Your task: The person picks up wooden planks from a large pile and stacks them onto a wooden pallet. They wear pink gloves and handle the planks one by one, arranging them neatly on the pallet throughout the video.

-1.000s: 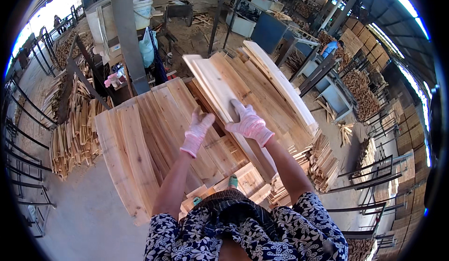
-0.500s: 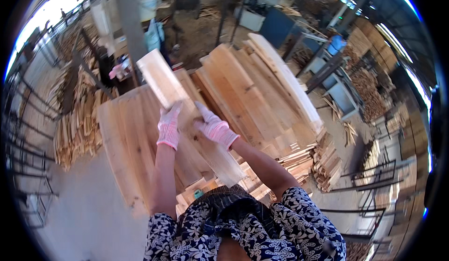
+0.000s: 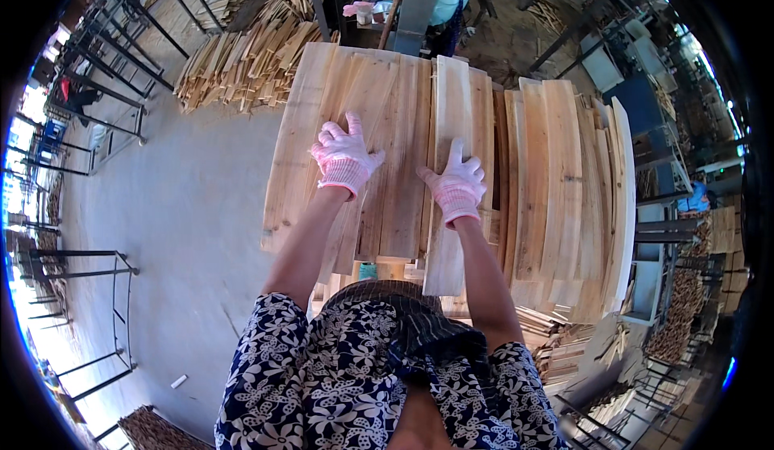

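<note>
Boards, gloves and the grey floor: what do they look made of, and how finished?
Boards: wood, apparently bare and unvarnished; grain and dark knots show.
Gloves: seemingly knitted fabric, pale pink and white, with ribbed cuffs; the fibre can't be told.
Floor: probably concrete, a continuous pale grey surface; a coating can't be ruled out.

**Place: woodworking shop, sawmill type**

Reads as an industrial timber workshop. Evidence: wide sawn boards [image 3: 532, 176] laid side by side mid-floor, a big heap of loose wood strips [image 3: 250, 67] behind them, more stacked wood pieces [image 3: 681, 309] far right. Bare grey floor [image 3: 193, 200], looks like concrete. Dark metal frames [image 3: 81, 253] along the left, a thick grey post [image 3: 415, 15] at the back, blue boxy unit [image 3: 633, 111] back right, function unclear.
</note>
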Available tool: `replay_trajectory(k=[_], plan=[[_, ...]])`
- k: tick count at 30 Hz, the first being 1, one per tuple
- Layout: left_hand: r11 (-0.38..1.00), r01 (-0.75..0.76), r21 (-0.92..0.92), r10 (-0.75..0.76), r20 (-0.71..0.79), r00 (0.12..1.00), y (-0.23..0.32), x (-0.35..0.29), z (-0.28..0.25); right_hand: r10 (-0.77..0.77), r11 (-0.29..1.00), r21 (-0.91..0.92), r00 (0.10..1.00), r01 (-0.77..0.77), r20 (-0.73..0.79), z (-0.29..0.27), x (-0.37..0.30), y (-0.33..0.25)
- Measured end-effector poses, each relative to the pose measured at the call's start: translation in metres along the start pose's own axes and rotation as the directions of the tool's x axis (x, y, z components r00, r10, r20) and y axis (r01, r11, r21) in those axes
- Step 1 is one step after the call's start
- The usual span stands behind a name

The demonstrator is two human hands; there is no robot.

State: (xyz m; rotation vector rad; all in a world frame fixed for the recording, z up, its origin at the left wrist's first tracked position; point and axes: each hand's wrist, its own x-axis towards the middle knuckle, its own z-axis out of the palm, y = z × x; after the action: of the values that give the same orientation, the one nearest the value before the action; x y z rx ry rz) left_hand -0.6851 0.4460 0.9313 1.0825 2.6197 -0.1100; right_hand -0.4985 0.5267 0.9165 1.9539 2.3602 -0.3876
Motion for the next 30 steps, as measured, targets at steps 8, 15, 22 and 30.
replay_trajectory(k=[8, 15, 22, 30], plan=[[0.652, -0.142, -0.745, 0.128, -0.076, 0.989, -0.043, 0.020, 0.003, -0.046, 0.985, 0.167, 0.997, 0.034, 0.066, -0.004, 0.027, 0.038], [-0.277, -0.190, -0.942, 0.023, -0.205, 0.979, -0.139, -0.053, -0.024, -0.484, 0.875, 0.062, 0.873, 0.481, 0.058, -0.073, 0.067, -0.021], [-0.358, -0.200, -0.912, -0.112, -0.171, 0.979, -0.175, -0.122, -0.011, -0.841, 0.466, -0.230, 0.509, 0.854, 0.183, -0.086, 0.158, -0.132], [-0.408, -0.342, -0.847, -0.472, -0.126, 0.873, -0.198, -0.194, 0.053, -0.821, 0.434, -0.099, 0.439, 0.895, 0.366, -0.031, 0.235, -0.120]])
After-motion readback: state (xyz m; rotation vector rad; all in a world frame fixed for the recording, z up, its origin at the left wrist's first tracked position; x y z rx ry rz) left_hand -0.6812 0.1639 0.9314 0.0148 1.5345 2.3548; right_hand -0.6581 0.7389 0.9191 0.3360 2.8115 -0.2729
